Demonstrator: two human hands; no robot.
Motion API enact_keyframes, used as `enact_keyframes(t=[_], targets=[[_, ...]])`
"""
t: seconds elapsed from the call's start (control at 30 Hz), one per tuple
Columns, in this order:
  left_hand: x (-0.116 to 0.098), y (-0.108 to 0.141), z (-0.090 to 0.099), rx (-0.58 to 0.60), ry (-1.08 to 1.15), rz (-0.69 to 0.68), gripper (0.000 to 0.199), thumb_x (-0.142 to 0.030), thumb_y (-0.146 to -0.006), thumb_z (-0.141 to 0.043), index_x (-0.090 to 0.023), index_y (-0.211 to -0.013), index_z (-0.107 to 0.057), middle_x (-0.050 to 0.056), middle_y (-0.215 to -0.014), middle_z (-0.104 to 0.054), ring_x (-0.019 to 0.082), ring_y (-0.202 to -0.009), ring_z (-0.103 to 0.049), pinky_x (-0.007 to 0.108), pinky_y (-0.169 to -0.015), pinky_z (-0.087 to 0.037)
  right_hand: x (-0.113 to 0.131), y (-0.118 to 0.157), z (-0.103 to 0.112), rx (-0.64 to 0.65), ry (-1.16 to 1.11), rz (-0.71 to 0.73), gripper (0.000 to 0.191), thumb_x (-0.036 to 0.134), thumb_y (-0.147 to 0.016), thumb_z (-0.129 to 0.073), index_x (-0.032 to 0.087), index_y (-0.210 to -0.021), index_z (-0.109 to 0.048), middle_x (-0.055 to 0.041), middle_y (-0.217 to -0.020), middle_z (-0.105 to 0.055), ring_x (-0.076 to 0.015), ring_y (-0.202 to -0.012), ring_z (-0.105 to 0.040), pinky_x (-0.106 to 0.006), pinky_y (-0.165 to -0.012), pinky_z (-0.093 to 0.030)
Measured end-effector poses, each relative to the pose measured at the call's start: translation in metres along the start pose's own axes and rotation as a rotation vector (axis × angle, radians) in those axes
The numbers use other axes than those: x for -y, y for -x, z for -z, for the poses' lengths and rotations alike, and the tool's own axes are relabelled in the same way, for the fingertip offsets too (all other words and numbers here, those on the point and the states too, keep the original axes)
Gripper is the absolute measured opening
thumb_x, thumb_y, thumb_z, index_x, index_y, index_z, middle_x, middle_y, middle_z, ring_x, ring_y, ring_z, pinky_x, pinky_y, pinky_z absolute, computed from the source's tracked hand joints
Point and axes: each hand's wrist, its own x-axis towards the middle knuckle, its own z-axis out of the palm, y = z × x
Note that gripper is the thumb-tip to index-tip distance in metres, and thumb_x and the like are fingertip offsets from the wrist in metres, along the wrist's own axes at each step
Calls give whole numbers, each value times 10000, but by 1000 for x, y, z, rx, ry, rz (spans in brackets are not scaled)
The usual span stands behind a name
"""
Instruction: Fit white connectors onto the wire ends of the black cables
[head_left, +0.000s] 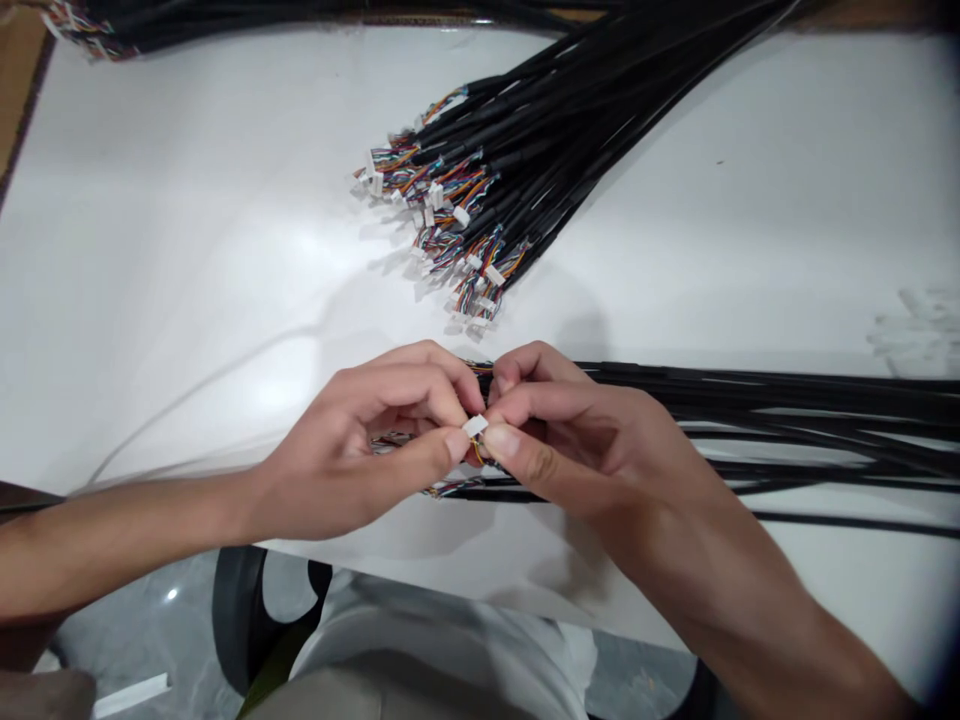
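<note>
Between my two hands is a small white connector [475, 427] with thin coloured wires coming out below it. My left hand [360, 430] pinches it from the left with thumb and forefinger. From the right, my right hand [577, 430] closes thumb and forefinger on the connector and its wires. Beneath both hands lie several black cables [750, 400], running off to the right, their stripped coloured wire ends [457, 488] partly covered by my fingers.
Farther back on the white table [187, 250] rests a thick bundle of black cables [555, 130] with white connectors on coloured wires. Another bundle [172, 25] lies at the back left. A blurred pile of white pieces [919, 330] is at the right. A black chair armrest [240, 620] stands below the front edge.
</note>
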Motion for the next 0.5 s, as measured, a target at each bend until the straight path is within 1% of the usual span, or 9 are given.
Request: enact_keyframes(t=[0.1, 0.23, 0.4, 0.5], targets=[[0, 0, 0, -20, -12, -5, 151, -131, -877, -583, -138, -727, -602, 56, -945, -562, 145, -889, -578, 223, -694, -513, 0, 0, 0, -3, 10, 23, 150, 242, -797, -717, 193, -657, -693, -8, -883, -443, -84, -693, -500, -183, -581, -441], [-1, -2, 0, -46, -26, 9, 140, -102, -850, -579, -142, -720, -612, 56, -929, -565, 125, -803, -582, 201, -636, -512, 1, 0, 0, -2, 24, 31, 149, 198, -831, -664, 198, -686, -698, -10, -891, -444, -94, -747, -512, -187, -616, -444], [0, -3, 0, -40, -25, 12, 134, -128, -847, -587, -143, -716, -611, 66, -914, -580, 147, -834, -586, 210, -640, -516, 3, 2, -2, -18, 57, 64, 194, 207, -875, -603, 186, -692, -663, -10, -874, -444, -94, -759, -515, -188, -630, -455], [-1, -3, 1, -47, 11, 30, 146, -162, -854, -596, -141, -711, -613, 69, -905, -582, 155, -827, -593, 213, -611, -512, 4, 5, -5, -75, 116, 128, 128, 179, -853, -608, 186, -732, -650, -22, -925, -450, -108, -795, -535, -198, -637, -484]])
